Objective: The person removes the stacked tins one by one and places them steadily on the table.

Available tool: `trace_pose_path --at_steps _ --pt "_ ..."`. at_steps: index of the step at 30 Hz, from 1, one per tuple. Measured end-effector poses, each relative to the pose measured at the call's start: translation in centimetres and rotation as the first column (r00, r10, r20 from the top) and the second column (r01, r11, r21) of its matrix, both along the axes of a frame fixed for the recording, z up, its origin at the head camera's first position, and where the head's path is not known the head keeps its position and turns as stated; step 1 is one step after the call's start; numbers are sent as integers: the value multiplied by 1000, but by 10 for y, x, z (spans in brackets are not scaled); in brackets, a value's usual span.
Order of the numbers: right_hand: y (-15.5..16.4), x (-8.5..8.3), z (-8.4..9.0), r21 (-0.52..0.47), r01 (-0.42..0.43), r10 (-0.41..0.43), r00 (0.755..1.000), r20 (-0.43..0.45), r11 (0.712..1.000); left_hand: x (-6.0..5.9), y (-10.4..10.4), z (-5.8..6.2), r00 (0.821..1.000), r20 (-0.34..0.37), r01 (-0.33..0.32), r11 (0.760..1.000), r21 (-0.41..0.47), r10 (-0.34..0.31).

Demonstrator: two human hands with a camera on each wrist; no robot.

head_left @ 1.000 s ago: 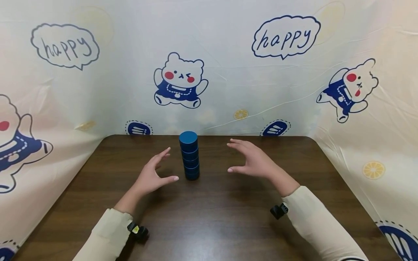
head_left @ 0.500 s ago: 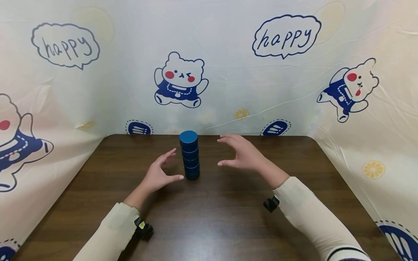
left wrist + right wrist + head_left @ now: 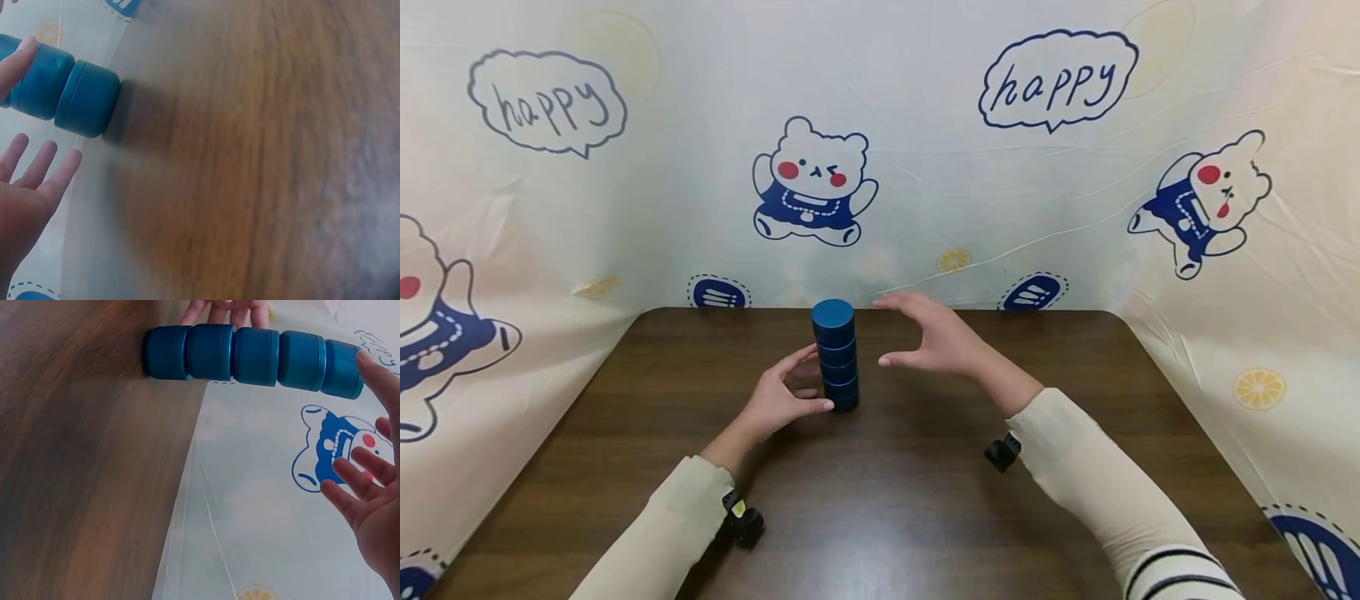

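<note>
A tower of several blue round tins (image 3: 837,357) stands upright on the brown wooden table, one on top of another. My left hand (image 3: 778,402) is at the lower left side of the tower, thumb in front and fingers behind. In the left wrist view a gap shows between those fingers (image 3: 57,178) and the tins (image 3: 89,100); whether the thumb touches is unclear. To the right, near the tower's top, my right hand (image 3: 942,340) hovers with thumb and fingers spread. It holds nothing and is apart from the tins (image 3: 255,357).
The wooden table (image 3: 910,500) has its back edge close behind the tower. A pale printed cloth (image 3: 910,167) with bears and "happy" bubbles hangs behind and along both sides. A small black camera (image 3: 747,525) sits at the left wrist, and another camera (image 3: 1002,452) at the right.
Both hands have moved in toward the tower: the left one rightward to its lower side, the right one leftward and slightly up. The tins have stayed in place.
</note>
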State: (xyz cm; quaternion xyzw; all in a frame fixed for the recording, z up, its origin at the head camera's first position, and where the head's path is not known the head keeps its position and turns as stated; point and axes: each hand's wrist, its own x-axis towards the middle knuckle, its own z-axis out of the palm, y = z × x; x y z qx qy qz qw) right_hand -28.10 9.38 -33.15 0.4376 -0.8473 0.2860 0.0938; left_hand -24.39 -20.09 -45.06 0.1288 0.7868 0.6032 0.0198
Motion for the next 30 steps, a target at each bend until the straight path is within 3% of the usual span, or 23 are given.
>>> trace_pose_path --at_steps 7,11,16,20,30 --pt "-10 -6 1 -45 -25 28 998 64 999 9 12 22 997 75 5 1000 31 -7" --pt "-16 -9 1 -86 -29 40 989 139 996 8 15 24 995 99 15 999 43 -19" --pt "-25 -10 2 -138 -29 59 974 217 990 -3 16 13 988 156 -2 997 77 -10" --pt "-33 -9 5 -151 -34 72 964 255 988 -10 15 2 989 146 -11 998 59 2" --pt "-46 -10 8 -189 -20 78 950 302 982 -13 16 0 989 143 -53 998 45 46"
